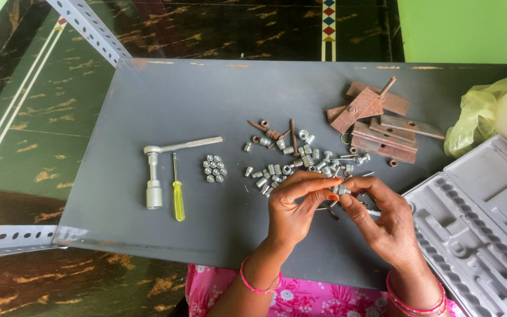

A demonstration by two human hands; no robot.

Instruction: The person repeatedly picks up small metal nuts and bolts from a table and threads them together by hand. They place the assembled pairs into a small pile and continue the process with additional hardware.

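Hands: a small silver nut and bolt is pinched between the fingertips of the left hand and the right hand, just above the near part of the grey metal sheet; both sets of fingers are closed on it.
Step in hand: judged from the grip, the nut is being turned on or off the bolt by the fingers.
Next move: a steady pinch on the bolt by one hand and small twists by the other would be called for.
Loose heap: silver nuts and bolts are scattered on the sheet just beyond the hands.
Sorted cluster: a tight group of nuts is laid left of the heap.
Tools: a yellow screwdriver and a socket wrench are laid further left.
Case: a grey moulded tray is set at the sheet's right edge.
Far side: rusty brackets are stacked beyond the heap.
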